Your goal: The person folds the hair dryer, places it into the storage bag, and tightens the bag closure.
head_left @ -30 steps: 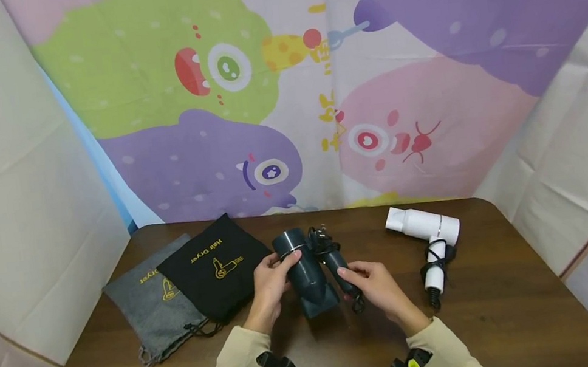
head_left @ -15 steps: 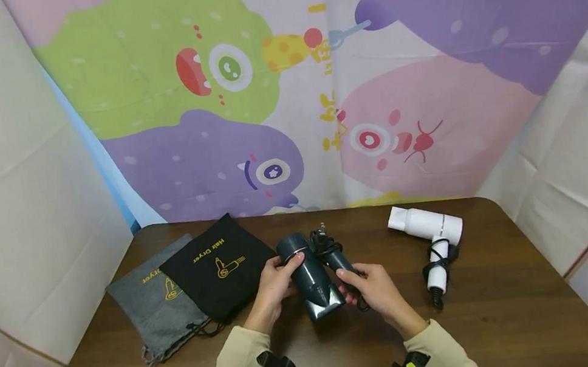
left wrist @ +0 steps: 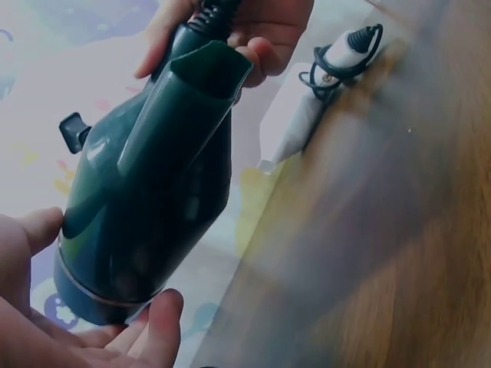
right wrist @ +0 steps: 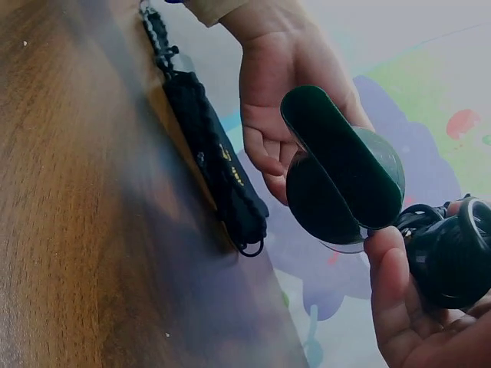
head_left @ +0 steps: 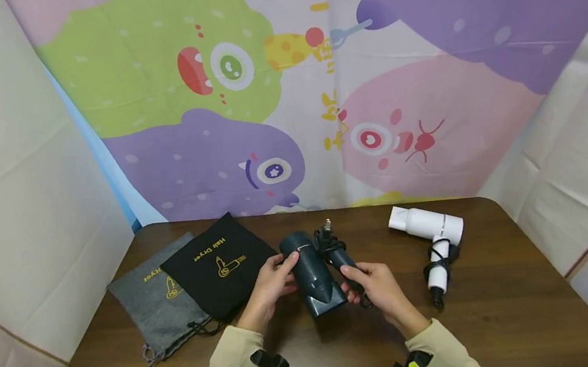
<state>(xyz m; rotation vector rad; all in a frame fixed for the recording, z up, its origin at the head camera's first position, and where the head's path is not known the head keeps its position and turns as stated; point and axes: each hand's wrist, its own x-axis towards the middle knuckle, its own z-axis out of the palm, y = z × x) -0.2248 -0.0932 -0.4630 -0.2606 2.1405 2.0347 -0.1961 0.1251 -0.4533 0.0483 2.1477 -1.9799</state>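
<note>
The left hand [head_left: 272, 285] is gripping the barrel of a dark hair dryer [head_left: 313, 278], and the right hand [head_left: 377, 288] is pinching its handle; it is being held between them above a brown table [head_left: 506, 298]. On the right, a white hair dryer [head_left: 424, 224] is lying; on the left, a black bag [head_left: 218, 287] is overlapping a grey bag [head_left: 152, 311]. A cartoon-printed curtain [head_left: 169, 156] is hanging behind.

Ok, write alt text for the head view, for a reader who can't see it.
A dark hair dryer is held over a brown table, the left hand on its barrel and the right hand on its handle. A white hair dryer lies to the right; to the left, a black bag overlaps a gray bag.
</note>
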